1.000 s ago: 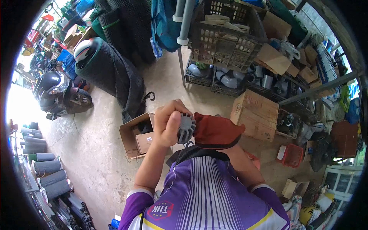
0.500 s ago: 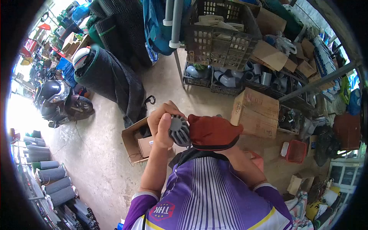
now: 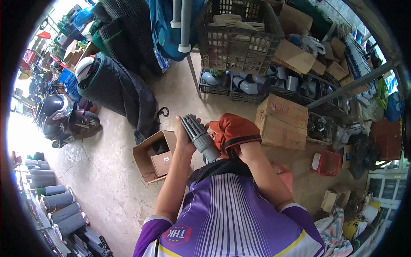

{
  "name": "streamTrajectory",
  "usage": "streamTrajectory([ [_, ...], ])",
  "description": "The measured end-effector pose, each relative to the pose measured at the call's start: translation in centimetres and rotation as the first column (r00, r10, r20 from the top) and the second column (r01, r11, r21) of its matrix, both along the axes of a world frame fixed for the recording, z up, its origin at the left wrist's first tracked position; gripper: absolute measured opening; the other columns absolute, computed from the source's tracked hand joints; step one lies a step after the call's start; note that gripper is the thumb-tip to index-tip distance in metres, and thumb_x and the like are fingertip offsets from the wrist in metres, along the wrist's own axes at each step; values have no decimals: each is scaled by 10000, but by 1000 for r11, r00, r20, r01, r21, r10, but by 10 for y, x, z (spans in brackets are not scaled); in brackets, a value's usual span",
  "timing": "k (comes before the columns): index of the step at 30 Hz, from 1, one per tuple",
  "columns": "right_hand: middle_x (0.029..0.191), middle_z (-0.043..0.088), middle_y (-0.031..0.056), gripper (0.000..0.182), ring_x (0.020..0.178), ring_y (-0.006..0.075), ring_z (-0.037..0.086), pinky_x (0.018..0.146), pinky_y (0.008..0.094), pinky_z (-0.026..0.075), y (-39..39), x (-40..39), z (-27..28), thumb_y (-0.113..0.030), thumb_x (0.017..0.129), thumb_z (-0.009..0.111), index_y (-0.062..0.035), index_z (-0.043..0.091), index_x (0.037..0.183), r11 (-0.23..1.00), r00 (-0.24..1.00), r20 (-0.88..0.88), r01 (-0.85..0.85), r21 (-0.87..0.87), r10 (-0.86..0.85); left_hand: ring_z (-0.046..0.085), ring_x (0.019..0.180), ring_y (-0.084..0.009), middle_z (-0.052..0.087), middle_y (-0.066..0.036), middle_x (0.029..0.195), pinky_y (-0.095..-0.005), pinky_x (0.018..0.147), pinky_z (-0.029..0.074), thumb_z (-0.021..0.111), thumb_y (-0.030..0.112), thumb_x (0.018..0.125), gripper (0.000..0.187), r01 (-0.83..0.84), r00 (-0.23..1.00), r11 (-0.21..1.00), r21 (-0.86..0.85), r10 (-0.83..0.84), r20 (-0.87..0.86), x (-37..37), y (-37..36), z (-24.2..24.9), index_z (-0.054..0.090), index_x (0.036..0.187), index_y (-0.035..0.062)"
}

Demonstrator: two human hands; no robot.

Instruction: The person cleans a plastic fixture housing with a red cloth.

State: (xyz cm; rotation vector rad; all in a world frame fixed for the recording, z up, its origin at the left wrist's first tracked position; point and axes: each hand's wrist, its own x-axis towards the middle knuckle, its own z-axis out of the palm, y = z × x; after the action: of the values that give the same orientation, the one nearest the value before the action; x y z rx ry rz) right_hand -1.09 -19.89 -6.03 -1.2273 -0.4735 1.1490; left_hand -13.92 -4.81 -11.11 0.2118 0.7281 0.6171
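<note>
My left hand [image 3: 183, 139] is closed round a grey plastic slotted strainer [image 3: 198, 136], held tilted in front of my chest. Its ribbed, slotted end points up and away, while the plain round socket end is nearest my body. A red cloth piece with a black edge band [image 3: 236, 127] covers my right hand, whose wrist [image 3: 247, 150] comes out below the band. The cloth bunches against the strainer's right side. Most of my right fingers are hidden by it.
An open cardboard box [image 3: 147, 156] sits on the floor to the left, a closed carton [image 3: 281, 122] to the right. Black crates [image 3: 239, 47] with grey pipe fittings stand ahead. A rolled dark mesh [image 3: 115, 85] and a motorbike [image 3: 70, 113] are at left; a red basket [image 3: 329, 162] is at right.
The strainer has turned from end-on to lengthwise, showing its slots and socket. The red cloth has gone from spread flat to bunched, and my right hand has shifted left.
</note>
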Motion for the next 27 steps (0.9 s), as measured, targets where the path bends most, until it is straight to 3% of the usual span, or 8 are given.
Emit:
streamTrajectory([
  [3, 1074, 582, 19, 295, 922, 112, 593, 749, 272, 516, 4, 3, -4, -157, 889, 621, -82, 538, 1161, 980, 921, -387, 45, 195, 35, 605, 737, -278, 610, -123, 853, -420, 683, 525, 328, 621, 920, 590, -52, 998, 989, -135, 47, -37, -6, -4, -31, 557, 945, 78],
  [12, 1085, 592, 25, 341, 914, 125, 602, 761, 267, 517, 17, -4, 12, -203, 898, 617, -53, 523, 1189, 981, 858, -509, 146, 127, -61, 577, 665, -259, 576, -108, 750, -376, 596, 505, 436, 829, 718, 775, -169, 980, 982, -89, 158, -120, -4, -28, 0, 519, 801, 63],
  [18, 1106, 599, 85, 372, 980, 201, 598, 856, 326, 498, 19, -5, 7, -185, 855, 643, -4, 545, 1166, 951, 813, -582, 184, 248, -6, 564, 690, -231, 543, -82, 752, -332, 595, 503, 449, 715, 818, 626, -128, 991, 991, 42, 129, -46, -2, -21, 15, 521, 831, 93],
  [19, 1086, 607, 86, 338, 965, 197, 600, 842, 315, 494, 17, -1, 8, -145, 822, 655, -3, 566, 1116, 983, 992, -125, 30, 182, -7, 555, 689, -225, 532, -78, 747, -327, 598, 497, 446, 686, 836, 595, -102, 994, 990, 95, 99, 37, -2, -20, 20, 521, 833, 96],
  [22, 1022, 624, 89, 254, 911, 187, 605, 798, 285, 481, 17, 3, 34, -41, 725, 681, -3, 612, 966, 986, 577, 804, -156, -63, 143, 530, 683, -213, 506, -69, 733, -320, 612, 482, 442, 614, 875, 525, -63, 980, 960, 273, 7, 200, -8, -16, 39, 520, 834, 97],
  [24, 975, 628, 89, 212, 865, 181, 606, 767, 270, 473, 23, 0, 60, 4, 666, 684, -8, 619, 868, 964, 416, 907, -258, 56, 59, 517, 674, -211, 494, -68, 721, -322, 626, 472, 444, 586, 882, 505, -45, 976, 908, 417, -49, 212, -8, -11, 50, 519, 830, 89],
  [26, 922, 623, 75, 198, 814, 188, 603, 738, 274, 474, 17, -7, 32, -6, 656, 701, -33, 616, 832, 972, 811, 581, -189, 141, 74, 514, 677, -211, 503, -78, 728, -330, 634, 455, 438, 551, 893, 487, -36, 968, 877, 479, -88, 234, -12, -8, 57, 516, 815, 77],
  [27, 909, 622, 73, 201, 808, 195, 603, 726, 282, 474, 16, -10, 28, -11, 650, 705, -39, 619, 830, 973, 815, 577, -166, 158, 45, 511, 675, -208, 504, -80, 729, -329, 633, 452, 438, 549, 893, 487, -30, 968, 864, 502, -99, 229, -12, -8, 62, 516, 812, 74],
])
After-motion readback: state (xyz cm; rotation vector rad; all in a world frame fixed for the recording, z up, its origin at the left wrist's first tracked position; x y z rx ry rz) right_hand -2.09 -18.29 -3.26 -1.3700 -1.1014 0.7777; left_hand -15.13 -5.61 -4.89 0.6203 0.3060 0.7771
